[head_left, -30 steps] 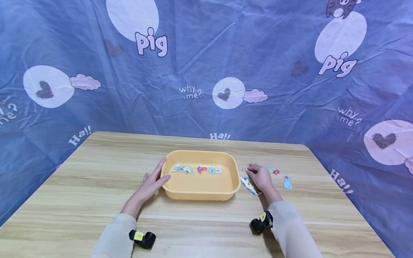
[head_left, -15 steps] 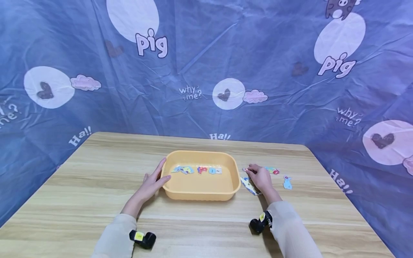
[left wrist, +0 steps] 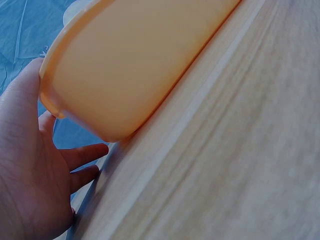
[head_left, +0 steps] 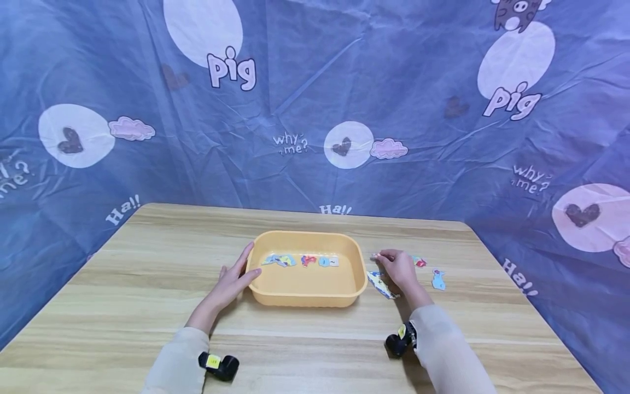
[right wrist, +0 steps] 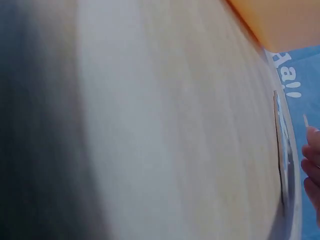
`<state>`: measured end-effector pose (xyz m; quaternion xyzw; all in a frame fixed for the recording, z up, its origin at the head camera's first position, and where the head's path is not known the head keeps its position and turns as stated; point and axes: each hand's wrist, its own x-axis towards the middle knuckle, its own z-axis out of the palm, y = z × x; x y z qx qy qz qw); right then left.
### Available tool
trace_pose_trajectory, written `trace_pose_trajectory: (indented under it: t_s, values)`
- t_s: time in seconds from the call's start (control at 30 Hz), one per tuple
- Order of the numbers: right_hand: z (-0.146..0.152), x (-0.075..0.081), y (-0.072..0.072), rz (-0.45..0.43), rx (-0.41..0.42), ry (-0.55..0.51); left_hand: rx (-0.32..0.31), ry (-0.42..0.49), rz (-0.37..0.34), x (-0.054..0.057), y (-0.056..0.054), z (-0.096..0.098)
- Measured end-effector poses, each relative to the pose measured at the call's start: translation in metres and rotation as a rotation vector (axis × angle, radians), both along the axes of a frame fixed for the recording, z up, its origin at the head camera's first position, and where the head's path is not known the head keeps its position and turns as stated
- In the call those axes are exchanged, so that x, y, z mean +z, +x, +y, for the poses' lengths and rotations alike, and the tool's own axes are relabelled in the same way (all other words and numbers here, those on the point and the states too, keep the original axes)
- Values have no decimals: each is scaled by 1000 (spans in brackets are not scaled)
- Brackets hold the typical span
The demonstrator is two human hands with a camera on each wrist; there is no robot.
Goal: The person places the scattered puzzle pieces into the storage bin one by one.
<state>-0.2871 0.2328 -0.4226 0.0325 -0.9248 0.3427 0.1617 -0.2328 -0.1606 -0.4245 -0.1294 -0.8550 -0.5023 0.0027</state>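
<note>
Our left hand (head_left: pixel 232 280) grips one yellow tray (head_left: pixel 305 300) holding at least three cutouts (head_left: pixel 308 260); our right hand (head_left: pixel 401 269) pinches a small piece (head_left: pixel 375 255) beside it, three more around on the desk (head_left: pixel 305 350). The backdrop (head_left: pixel 305 82) reads "pig," "why me?", "Ha!!"

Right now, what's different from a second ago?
The right hand has shifted slightly right, and the small piece in its grip looks lifted off the table. The left hand still holds the rim of the yellow tray, and the pieces inside lie as they were.
</note>
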Motion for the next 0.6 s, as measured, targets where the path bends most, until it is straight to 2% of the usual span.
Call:
trace_pose_trajectory:
  t_s: [0.37, 0.5, 0.6]
  values:
    - [-5, 20, -4, -119, -6, -78, -2, 6, 7, -1, 1, 1]
    - [-7, 26, -6, -43, 17, -44, -4, 4, 14, -1, 1, 1]
    - [-10, 33, -7, 48, 46, 9, -2, 3, 14, -2, 1, 1]
